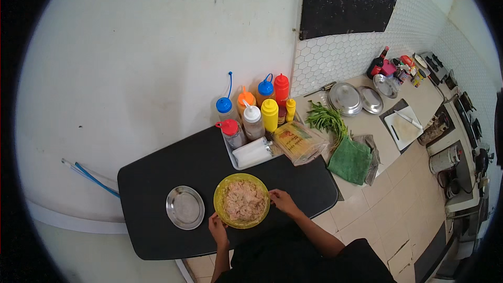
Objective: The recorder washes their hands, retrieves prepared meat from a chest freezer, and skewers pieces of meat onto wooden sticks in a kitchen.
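A yellow bowl point(219, 194) stands before me on the black tabletop point(188, 153), holding a pale pink, lumpy mixture point(244, 201) that looks like minced meat or dough. My left hand point(218, 228) grips its rim at the lower left. On the opposite side, my right hand point(282, 201) has its fingers at the right rim, the thumb side uppermost. Part of the fingers of each hand is hidden by the bowl's wall. Left of the bowl lies a round, shallow steel plate point(185, 207) with nothing in it.
Behind the bowl, a white tray point(235, 165) holds several squeeze bottles point(269, 114), a white roll point(251, 152) and a printed plastic packet point(299, 141). Leafy greens point(326, 120), a green cloth point(350, 162), steel lids point(346, 99) and a knife on a cutting board point(402, 127) occupy the side counter.
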Action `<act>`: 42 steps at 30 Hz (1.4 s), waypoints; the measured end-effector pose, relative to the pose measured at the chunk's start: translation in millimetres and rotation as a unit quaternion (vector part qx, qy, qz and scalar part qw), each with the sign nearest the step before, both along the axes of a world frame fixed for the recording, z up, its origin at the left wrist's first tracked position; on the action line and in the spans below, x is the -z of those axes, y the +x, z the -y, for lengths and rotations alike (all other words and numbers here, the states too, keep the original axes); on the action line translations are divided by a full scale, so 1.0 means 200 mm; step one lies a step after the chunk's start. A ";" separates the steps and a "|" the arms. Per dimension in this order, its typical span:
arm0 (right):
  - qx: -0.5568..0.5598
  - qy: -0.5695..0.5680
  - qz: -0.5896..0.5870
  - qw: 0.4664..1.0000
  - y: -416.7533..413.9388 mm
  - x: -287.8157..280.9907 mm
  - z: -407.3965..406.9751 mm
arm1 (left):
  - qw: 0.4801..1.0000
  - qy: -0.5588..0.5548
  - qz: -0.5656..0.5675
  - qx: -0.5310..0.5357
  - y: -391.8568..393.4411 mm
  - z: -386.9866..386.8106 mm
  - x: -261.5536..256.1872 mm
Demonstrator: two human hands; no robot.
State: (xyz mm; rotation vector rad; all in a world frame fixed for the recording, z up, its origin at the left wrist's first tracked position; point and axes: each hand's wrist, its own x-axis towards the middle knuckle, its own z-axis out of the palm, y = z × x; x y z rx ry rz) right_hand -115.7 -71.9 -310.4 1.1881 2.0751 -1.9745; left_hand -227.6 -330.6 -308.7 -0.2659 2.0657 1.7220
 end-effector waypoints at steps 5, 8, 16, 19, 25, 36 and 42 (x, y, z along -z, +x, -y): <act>0.074 0.066 0.031 0.995 0.09 0.04 0.00 | 0.996 -0.016 0.053 0.064 -0.02 -0.04 -0.05; 0.114 0.215 -0.055 0.968 0.11 -0.10 -0.01 | 0.986 -0.065 0.042 0.147 -0.08 0.03 -0.01; 0.285 -0.318 -0.209 0.880 0.16 -0.38 -0.23 | 0.983 0.092 -0.064 0.147 -0.15 -0.32 -0.25; 0.297 -0.314 -0.173 0.885 0.25 -0.28 -0.35 | 0.971 0.078 -0.107 0.198 -0.12 -0.42 -0.30; 0.183 0.520 0.197 0.811 0.54 0.04 -0.73 | 0.967 0.122 -0.064 0.215 -0.04 -0.54 -0.41; 0.126 0.487 0.223 0.835 0.89 0.14 -1.14 | 0.959 0.111 -0.048 0.258 0.15 -0.65 -0.46; 0.379 0.517 0.029 0.767 0.76 -0.33 -1.17 | 0.931 0.147 -0.014 0.335 0.21 -0.83 -0.40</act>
